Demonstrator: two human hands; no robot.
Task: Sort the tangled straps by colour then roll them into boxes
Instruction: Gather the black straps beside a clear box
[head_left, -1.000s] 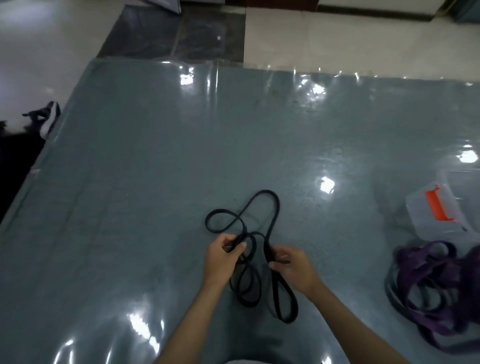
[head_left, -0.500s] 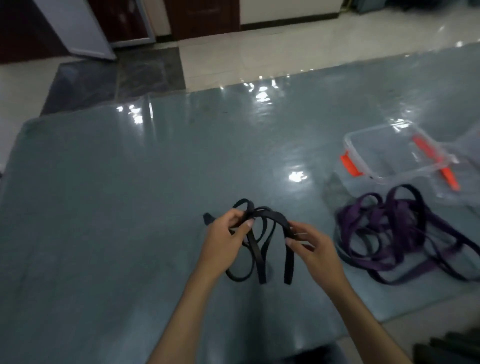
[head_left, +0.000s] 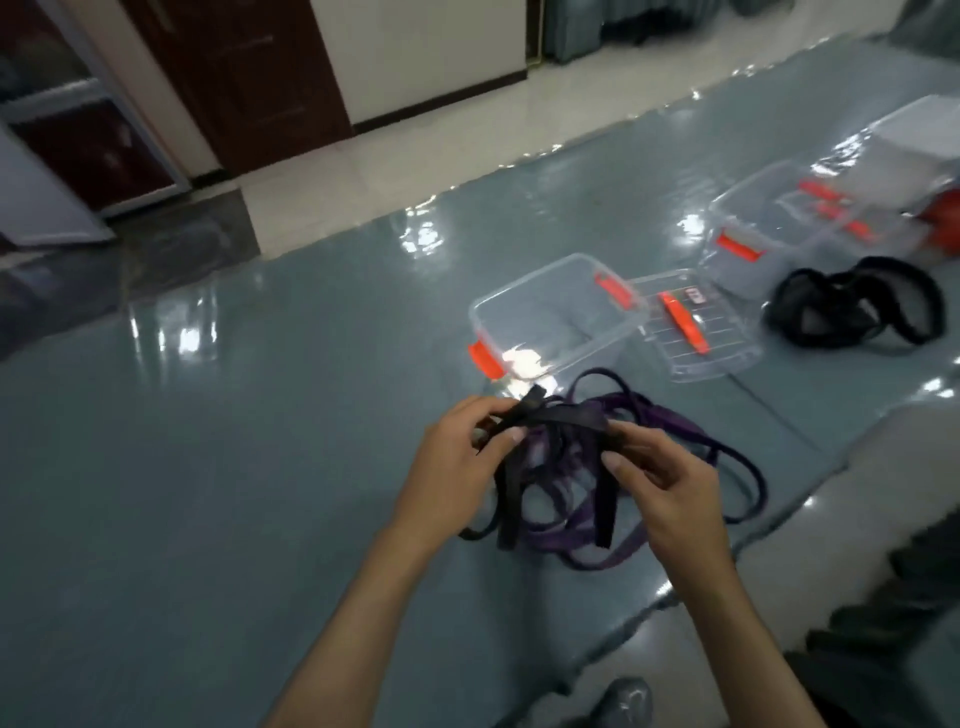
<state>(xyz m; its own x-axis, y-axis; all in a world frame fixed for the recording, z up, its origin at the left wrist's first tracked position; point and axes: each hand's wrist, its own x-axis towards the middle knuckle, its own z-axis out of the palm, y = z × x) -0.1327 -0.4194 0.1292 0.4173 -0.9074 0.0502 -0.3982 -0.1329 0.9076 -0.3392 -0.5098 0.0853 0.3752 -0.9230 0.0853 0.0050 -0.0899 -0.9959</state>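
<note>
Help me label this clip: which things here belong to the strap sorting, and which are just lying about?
Job:
black strap, gripped by left hand and right hand
purple straps
black strap pile
open clear box, its lid
farther clear box

Lying about:
dark door

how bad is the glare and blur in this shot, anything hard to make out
Head view: bright glare patches dot the shiny table and wash out the near corner of the clear box; motion blur softens the far boxes, the black strap pile and the black strap both hands hold; wide-angle bending tilts the door.
</note>
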